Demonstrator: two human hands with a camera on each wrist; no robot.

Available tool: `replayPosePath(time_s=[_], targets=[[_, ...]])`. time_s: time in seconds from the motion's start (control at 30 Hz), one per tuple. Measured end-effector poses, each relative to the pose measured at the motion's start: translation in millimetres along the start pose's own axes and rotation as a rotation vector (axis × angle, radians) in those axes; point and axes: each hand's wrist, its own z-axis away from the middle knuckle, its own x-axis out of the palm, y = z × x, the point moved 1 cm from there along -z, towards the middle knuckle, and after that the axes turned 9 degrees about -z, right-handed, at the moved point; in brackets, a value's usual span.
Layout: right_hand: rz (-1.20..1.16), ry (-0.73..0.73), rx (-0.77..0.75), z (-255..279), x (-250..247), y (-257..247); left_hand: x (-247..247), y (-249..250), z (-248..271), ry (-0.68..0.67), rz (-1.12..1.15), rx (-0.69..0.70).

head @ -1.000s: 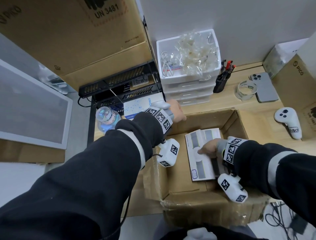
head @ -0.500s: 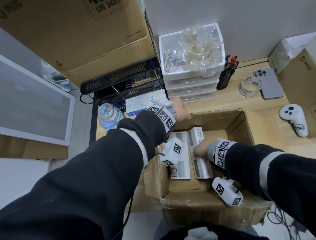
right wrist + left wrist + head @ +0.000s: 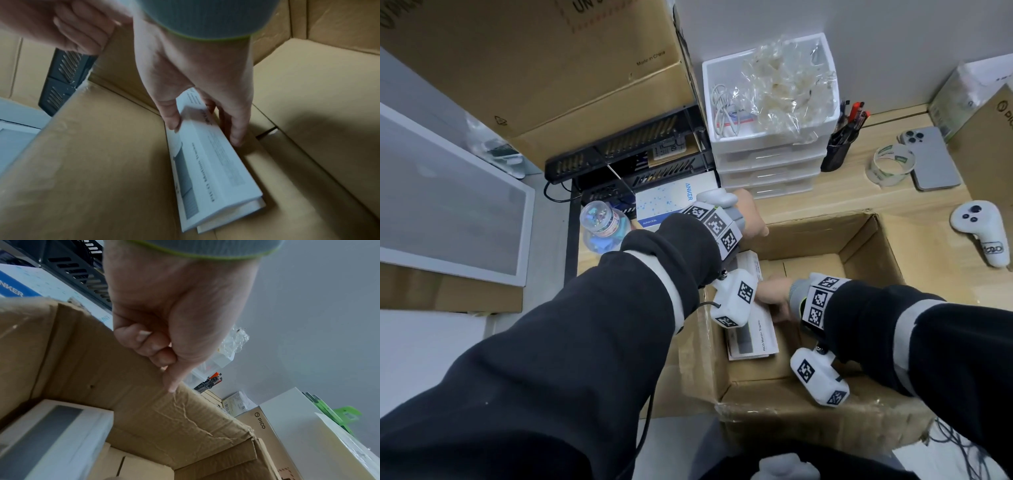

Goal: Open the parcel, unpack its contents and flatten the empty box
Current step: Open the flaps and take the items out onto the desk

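The open brown parcel box (image 3: 873,263) stands on the wooden desk. My left hand (image 3: 751,221) grips its far left rim; the left wrist view shows the left hand (image 3: 164,353) curled over the cardboard wall (image 3: 144,410), thumb on the inner face. Inside, my right hand (image 3: 774,296) holds two flat white product boxes (image 3: 760,339) tipped up near the left wall. In the right wrist view my right hand (image 3: 205,131) pinches the white boxes (image 3: 216,178), thumb on one face and fingers on the other. Beside them the box floor (image 3: 308,113) is bare cardboard.
Behind the parcel stand a white drawer unit (image 3: 767,161) with plastic bags, a pen holder (image 3: 837,150), a tape roll (image 3: 890,164) and a phone (image 3: 931,164). A white controller (image 3: 983,233) lies at the right. A water bottle (image 3: 601,222) and a black rack (image 3: 626,161) are at the left.
My right hand has slid the white boxes from the middle of the parcel floor leftward and tipped them together near the left wall. The left hand has stayed on the rim.
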Motion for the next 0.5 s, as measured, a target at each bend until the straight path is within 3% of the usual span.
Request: replayPosePath(time_s=[0.17, 0.5], targets=[[0.068, 0.052, -0.009, -9.6, 4.9, 6.2, 2.7, 1.7, 4.3, -0.02, -0.019, 0.031], [0.063, -0.021, 0.12, -13.5, -5.0, 20.1, 5.0, 0.6, 16.8, -0.224, 0.0, 0.116]])
